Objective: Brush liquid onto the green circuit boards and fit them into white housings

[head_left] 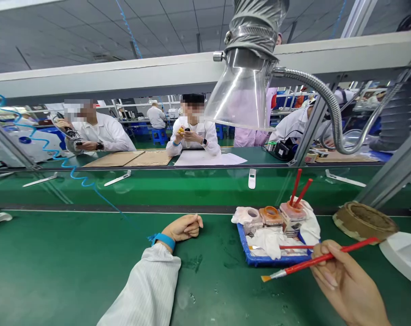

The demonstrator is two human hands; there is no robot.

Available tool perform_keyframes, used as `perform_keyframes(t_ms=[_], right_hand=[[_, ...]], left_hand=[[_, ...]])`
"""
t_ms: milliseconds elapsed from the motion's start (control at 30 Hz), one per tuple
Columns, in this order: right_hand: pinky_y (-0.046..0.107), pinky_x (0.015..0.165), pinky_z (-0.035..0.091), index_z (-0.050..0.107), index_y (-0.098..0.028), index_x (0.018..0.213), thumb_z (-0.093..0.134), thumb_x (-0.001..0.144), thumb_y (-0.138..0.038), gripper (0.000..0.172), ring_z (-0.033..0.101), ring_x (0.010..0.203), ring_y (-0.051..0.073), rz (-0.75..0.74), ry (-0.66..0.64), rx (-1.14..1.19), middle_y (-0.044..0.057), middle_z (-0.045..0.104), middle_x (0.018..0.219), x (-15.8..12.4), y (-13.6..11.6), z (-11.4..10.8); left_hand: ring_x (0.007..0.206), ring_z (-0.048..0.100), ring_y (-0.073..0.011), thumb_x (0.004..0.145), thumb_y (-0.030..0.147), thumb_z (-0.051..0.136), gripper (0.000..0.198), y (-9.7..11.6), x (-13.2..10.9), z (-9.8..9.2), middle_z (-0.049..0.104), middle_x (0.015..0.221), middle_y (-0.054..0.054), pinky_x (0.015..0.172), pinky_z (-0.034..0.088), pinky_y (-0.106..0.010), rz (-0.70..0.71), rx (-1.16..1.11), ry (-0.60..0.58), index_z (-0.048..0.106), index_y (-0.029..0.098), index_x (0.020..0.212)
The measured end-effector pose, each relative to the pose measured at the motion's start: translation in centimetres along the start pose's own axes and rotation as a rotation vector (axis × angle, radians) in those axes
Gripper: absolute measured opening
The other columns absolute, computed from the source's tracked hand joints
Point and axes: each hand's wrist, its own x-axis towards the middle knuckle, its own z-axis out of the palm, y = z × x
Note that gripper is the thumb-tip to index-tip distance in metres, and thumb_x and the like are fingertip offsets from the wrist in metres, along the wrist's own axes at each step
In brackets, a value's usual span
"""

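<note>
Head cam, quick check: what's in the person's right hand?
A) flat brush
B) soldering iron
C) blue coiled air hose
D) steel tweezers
A. The right hand grips a slim red-handled flat brush between its fingers, with the metal ferrule and orange-tipped bristles pointing away from the hand.

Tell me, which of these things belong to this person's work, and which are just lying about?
Seems part of the work:
the red-handled brush in the right hand
the blue tray with its pots, white cloths and two red sticks

Seems just nearby:
the round brown ring on the bench
the coiled blue hose
the clear hood overhead
</note>
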Motion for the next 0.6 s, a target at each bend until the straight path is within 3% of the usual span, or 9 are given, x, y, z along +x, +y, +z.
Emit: perform_keyframes(t_ms=[300,600], right_hand=[[0.015,0.031,0.033,0.052,-0.018,0.061,0.069,0.071,-0.031,0.024,0.034,0.033,0.003,0.005,-0.003,0.019,-0.003,0.049,0.055,0.32,0.28,-0.13],[0.015,0.032,0.035,0.054,-0.017,0.063,0.068,0.074,-0.033,0.024,0.035,0.035,0.003,0.002,-0.036,0.029,-0.003,0.049,0.055,0.76,0.75,-0.67]], left_hand=[[0.035,0.027,-0.0038,0.088,0.043,0.047,0.035,-0.1,0.3,-0.47,0.036,0.048,0.009,0.038,0.031,-0.019,-0.026,-0.098,0.021,0.053,0.013,0.07],[0.035,0.028,-0.0033,0.088,0.041,0.048,0.034,-0.19,0.4,-0.57,0.037,0.048,0.01,0.037,0.031,-0.018,-0.029,-0.157,0.005,0.052,0.013,0.069]])
